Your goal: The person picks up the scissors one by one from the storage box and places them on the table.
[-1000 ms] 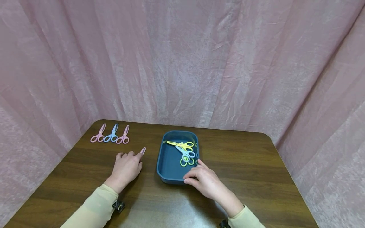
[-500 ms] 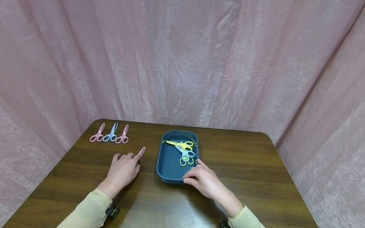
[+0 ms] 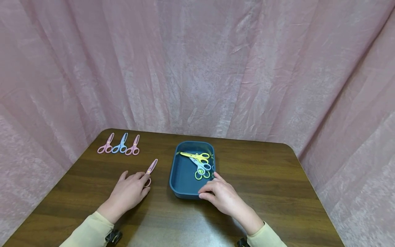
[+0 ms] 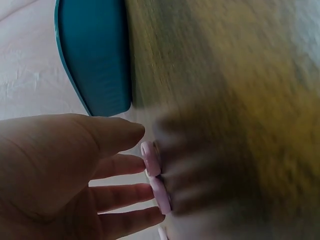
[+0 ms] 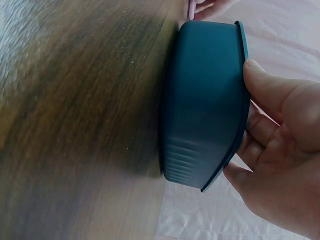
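Observation:
In the head view my left hand [image 3: 128,192] lies over the handle end of pink scissors [image 3: 152,167], whose blades point away from me. The left wrist view has its fairly straight fingertips touching the scissors' pink finger loops [image 4: 159,192], with the thumb apart from them. My right hand [image 3: 223,197] holds the near right corner of a dark blue tray [image 3: 173,178]. Its thumb [image 5: 260,75] presses on the rim, the other fingers partly hidden behind it. Inside the tray lie yellow scissors [image 3: 194,156], light blue scissors [image 3: 199,166] and a pair with green loops [image 3: 198,176], overlapping at the right side.
At the table's far left corner stand in a row pink scissors [image 3: 106,145], blue scissors [image 3: 121,145] and another pink pair [image 3: 133,147], all laid flat. Pink curtains [image 3: 197,68] hang close behind the brown wooden table [image 3: 262,178].
My left hand has drawn back toward me and to the left, uncovering more of the pink scissors' blades and one loop. My right hand and the tray have stayed put.

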The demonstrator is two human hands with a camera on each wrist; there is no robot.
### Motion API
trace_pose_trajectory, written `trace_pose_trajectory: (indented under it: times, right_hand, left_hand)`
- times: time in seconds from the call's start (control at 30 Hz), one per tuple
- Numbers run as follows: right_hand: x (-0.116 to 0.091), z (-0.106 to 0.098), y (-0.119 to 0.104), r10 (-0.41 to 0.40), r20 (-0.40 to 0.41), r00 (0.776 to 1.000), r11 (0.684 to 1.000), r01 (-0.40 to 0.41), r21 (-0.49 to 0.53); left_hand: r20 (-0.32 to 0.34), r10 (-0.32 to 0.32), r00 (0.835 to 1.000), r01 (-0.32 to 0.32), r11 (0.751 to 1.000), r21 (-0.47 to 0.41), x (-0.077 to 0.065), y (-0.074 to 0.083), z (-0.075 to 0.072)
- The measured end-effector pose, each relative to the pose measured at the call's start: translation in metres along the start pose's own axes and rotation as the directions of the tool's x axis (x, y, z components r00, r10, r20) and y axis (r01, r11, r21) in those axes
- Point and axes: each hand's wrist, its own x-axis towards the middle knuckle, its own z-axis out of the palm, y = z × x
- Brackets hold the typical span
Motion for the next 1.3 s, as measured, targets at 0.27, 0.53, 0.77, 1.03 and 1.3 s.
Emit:
trace_pose_trajectory:
  times: [0.27,0.53,0.77,1.03,1.3]
  right_hand:
    - [0.0,0.0,-0.001,-0.006,-0.005,1.0,1.0,0.006,-0.003]
    - [0.0,0.0,-0.001,0.002,0.0,1.0,1.0,-0.002,0.003]
    - [0.0,0.0,0.0,0.005,-0.006,1.0,1.0,-0.005,-0.001]
    - [-0.001,0.001,0.0,0.006,-0.008,1.0,1.0,-0.006,-0.003]
    - [0.0,0.0,0.0,0.01,-0.003,1.0,1.0,-0.01,0.008]
  left_hand:
    - [-0.031,0.051,0.998,-0.051,0.999,0.007,-0.002,0.005,0.003]
    - [-0.063,0.079,0.995,-0.076,0.996,0.042,-0.003,0.014,0.003]
    - [-0.062,0.098,0.993,-0.095,0.994,0.048,-0.006,0.024,-0.004]
    - [-0.022,0.107,0.994,-0.106,0.992,0.067,-0.012,0.024,-0.002]
    - [0.0,0.092,0.996,-0.092,0.994,0.058,-0.014,0.026,-0.002]
